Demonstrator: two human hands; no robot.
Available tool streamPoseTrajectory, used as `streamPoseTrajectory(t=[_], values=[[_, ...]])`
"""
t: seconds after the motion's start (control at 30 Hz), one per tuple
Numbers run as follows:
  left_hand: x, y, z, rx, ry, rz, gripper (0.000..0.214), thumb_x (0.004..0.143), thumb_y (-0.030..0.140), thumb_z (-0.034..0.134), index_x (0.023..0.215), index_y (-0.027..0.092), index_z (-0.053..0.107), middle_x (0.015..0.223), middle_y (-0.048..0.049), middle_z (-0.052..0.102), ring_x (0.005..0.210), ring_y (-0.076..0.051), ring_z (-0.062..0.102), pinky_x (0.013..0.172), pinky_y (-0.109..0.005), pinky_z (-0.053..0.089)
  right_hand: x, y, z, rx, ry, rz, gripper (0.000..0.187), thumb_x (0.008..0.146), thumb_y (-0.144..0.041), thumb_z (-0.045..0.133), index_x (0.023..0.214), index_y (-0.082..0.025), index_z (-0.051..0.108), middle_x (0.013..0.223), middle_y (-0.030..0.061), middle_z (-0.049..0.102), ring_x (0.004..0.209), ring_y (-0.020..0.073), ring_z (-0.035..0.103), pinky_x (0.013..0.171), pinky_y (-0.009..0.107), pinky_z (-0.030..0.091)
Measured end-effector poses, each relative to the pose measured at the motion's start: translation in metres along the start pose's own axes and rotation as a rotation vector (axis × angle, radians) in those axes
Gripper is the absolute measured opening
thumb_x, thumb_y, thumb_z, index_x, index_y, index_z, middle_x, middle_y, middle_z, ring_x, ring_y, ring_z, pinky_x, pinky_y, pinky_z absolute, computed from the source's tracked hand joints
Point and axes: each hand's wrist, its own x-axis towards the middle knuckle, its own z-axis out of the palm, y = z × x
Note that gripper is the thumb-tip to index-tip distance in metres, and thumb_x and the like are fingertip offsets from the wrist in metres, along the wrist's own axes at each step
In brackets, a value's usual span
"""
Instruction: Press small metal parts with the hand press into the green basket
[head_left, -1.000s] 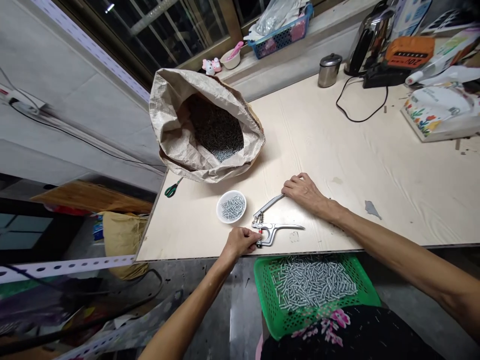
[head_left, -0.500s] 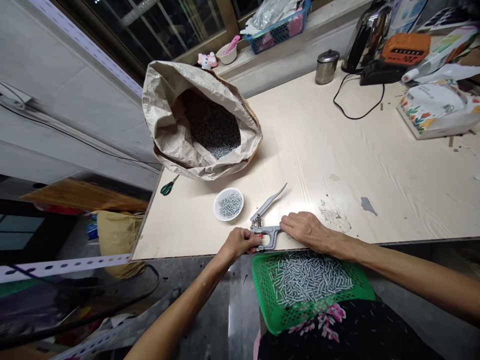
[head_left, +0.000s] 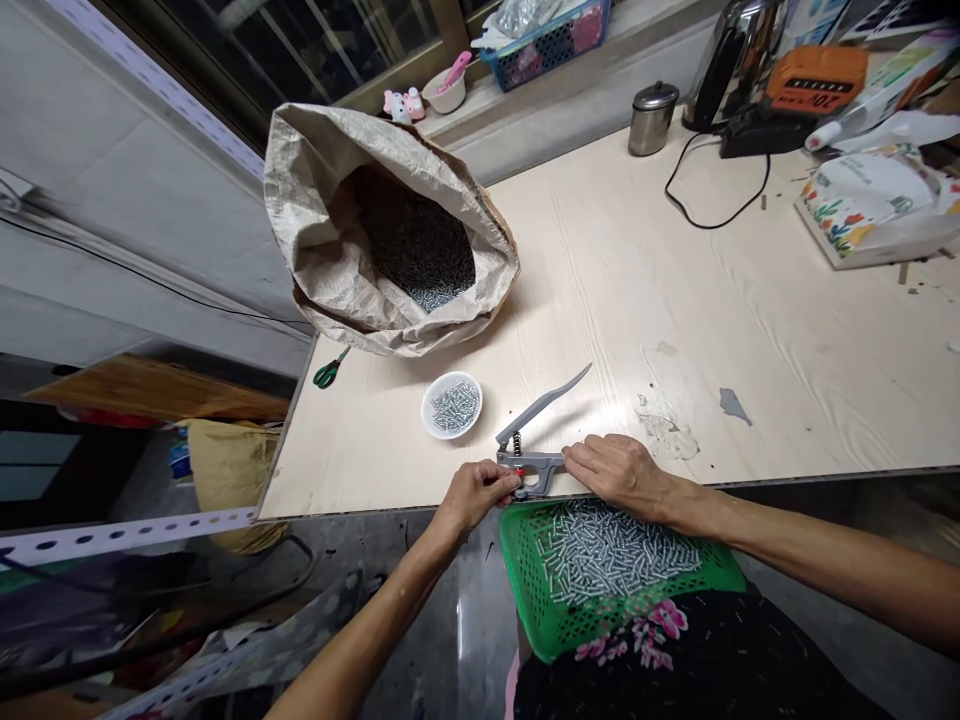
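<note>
A pair of grey snap-fastener pliers [head_left: 541, 478] lies at the front edge of the table, its long upper lever [head_left: 546, 402] raised and a spring at its hinge. My right hand [head_left: 619, 470] closes over the right end of the lower handle. At the jaw, by a small red part [head_left: 519, 472], my left hand [head_left: 478, 492] pinches with thumb and forefinger; what lies between the fingertips is too small to make out. A white bowl [head_left: 429, 424] of small silver metal pieces stands behind my left hand. Below my right hand, a green basket [head_left: 529, 600] holds many similar pieces [head_left: 615, 550].
A large open sack [head_left: 300, 240] of small metal pieces stands at the table's left, near green-handled scissors [head_left: 328, 373]. Toward the back right are a metal canister [head_left: 652, 120], a black cord [head_left: 679, 205], an orange battery [head_left: 817, 80] and a tissue pack [head_left: 862, 215].
The pliers' upper lever leans further right and lower than before. Both hands keep their places on the tool. The whole view has shifted slightly.
</note>
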Motion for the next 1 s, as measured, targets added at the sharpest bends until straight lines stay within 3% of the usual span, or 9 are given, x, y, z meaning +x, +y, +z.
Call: streamPoseTrajectory(t=[0.17,0.33,0.53,0.77,0.9,0.93,1.0], values=[[-0.003,0.006,0.000,0.090,0.008,0.035,0.032,0.068,0.046,0.068,0.069,0.013,0.070,0.064,-0.0011,0.060,0.054,-0.010,0.050,0.055,-0.024,0.039,0.000,0.002,0.002,0.071,-0.147,0.048,0.028,0.094,-0.007,0.033,0.088,-0.018,0.057,0.081,0.0031,0.061,0.070,0.0146,0.049,0.055,0.032,0.032],[-0.002,0.006,0.000,0.198,0.026,0.045,0.028,0.073,0.040,0.065,0.065,0.014,0.070,0.068,-0.0033,0.063,0.057,-0.011,0.052,0.056,-0.023,0.039,0.003,0.004,0.004,0.075,-0.133,0.038,0.025,0.095,-0.008,0.034,0.088,-0.017,0.056,0.081,0.0036,0.059,0.071,0.0156,0.049,0.057,0.032,0.032],[0.008,0.005,-0.005,0.130,-0.096,-0.087,0.029,0.067,0.040,0.070,0.057,0.014,0.063,0.047,0.0020,0.055,0.047,-0.009,0.048,0.051,-0.022,0.037,0.006,0.007,0.006,0.095,-0.173,0.063,0.022,0.093,-0.007,0.035,0.085,-0.017,0.054,0.079,0.0028,0.057,0.069,0.0151,0.046,0.057,0.031,0.030],[0.011,0.021,-0.004,0.007,-0.143,-0.278,0.026,0.062,0.034,0.077,0.057,0.013,0.061,0.045,0.0030,0.056,0.044,-0.008,0.049,0.051,-0.023,0.042,0.010,0.012,0.008,0.190,-0.251,0.105,0.016,0.092,-0.010,0.042,0.085,-0.018,0.054,0.082,0.0031,0.058,0.071,0.0153,0.046,0.060,0.031,0.029],[0.011,0.024,-0.003,0.016,-0.134,-0.314,0.026,0.063,0.034,0.076,0.059,0.013,0.062,0.044,0.0037,0.056,0.043,-0.008,0.050,0.051,-0.022,0.042,0.012,0.022,0.003,0.233,-0.308,0.127,0.011,0.092,-0.026,0.050,0.091,-0.019,0.058,0.092,0.0044,0.061,0.081,0.0186,0.050,0.069,0.033,0.035],[0.011,0.024,-0.003,0.016,-0.132,-0.316,0.026,0.063,0.034,0.076,0.059,0.013,0.063,0.044,0.0037,0.056,0.043,-0.007,0.049,0.051,-0.022,0.042,0.013,0.027,0.001,0.249,-0.305,0.133,0.019,0.090,-0.035,0.053,0.099,-0.019,0.059,0.101,0.0063,0.061,0.088,0.0209,0.051,0.074,0.035,0.037],[0.012,0.023,-0.004,0.017,-0.133,-0.321,0.026,0.063,0.034,0.077,0.060,0.013,0.064,0.044,0.0034,0.056,0.043,-0.007,0.049,0.051,-0.022,0.043,0.014,0.039,-0.002,0.264,-0.272,0.148,0.051,0.082,-0.051,0.060,0.119,-0.018,0.053,0.125,0.0130,0.053,0.107,0.0284,0.047,0.085,0.043,0.038]])
